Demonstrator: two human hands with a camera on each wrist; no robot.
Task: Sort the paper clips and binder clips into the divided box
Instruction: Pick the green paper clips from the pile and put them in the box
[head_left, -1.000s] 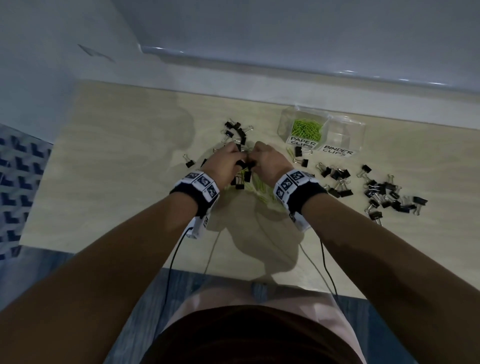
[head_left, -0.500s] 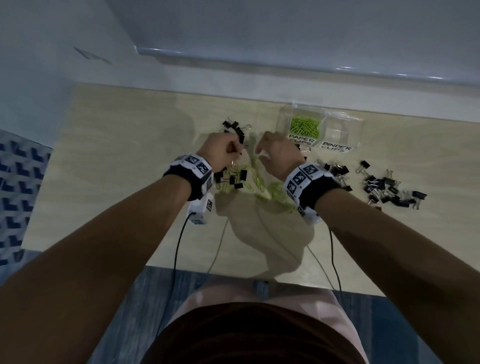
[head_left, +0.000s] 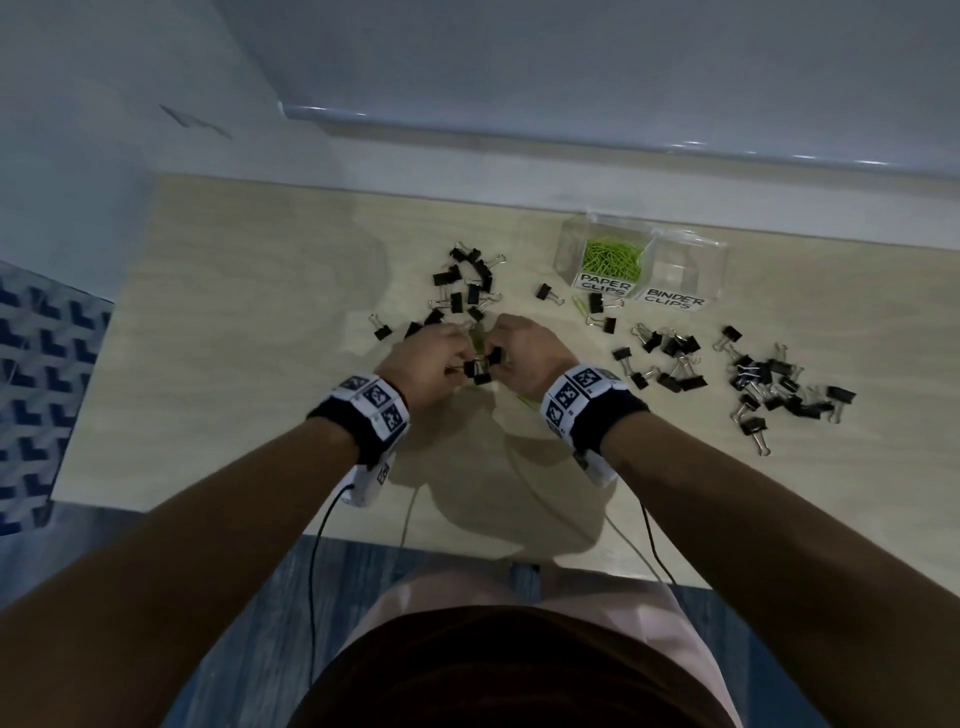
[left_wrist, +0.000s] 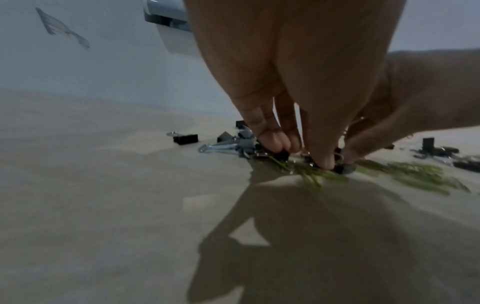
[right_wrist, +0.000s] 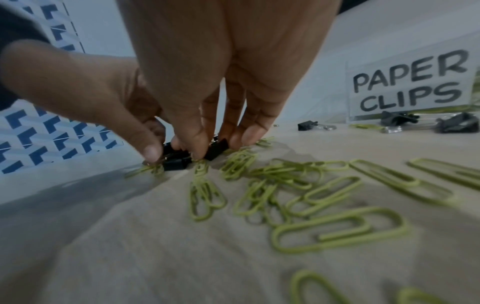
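two hands meet at the middle of a pale wooden worktop, fingertips down among a small cluster of black binder clips and green paper clips. the left hand has its fingers curled down, tips pressed onto the black binder clips; whether it actually pinches one cannot be told. the right hand likewise curls its fingers and thumb down around a black binder clip, seemingly pinching it between thumb and fingers. loose green paper clips lie spread on the worktop just under and beside the right wrist.

a clear divided box stands at the far edge of the worktop, to the right of the hands. its left compartment, labelled "paper clips", holds a heap of green paper clips; the right one is labelled "binder clips". more black binder clips lie scattered beyond the hands and in a wider spread to the right.
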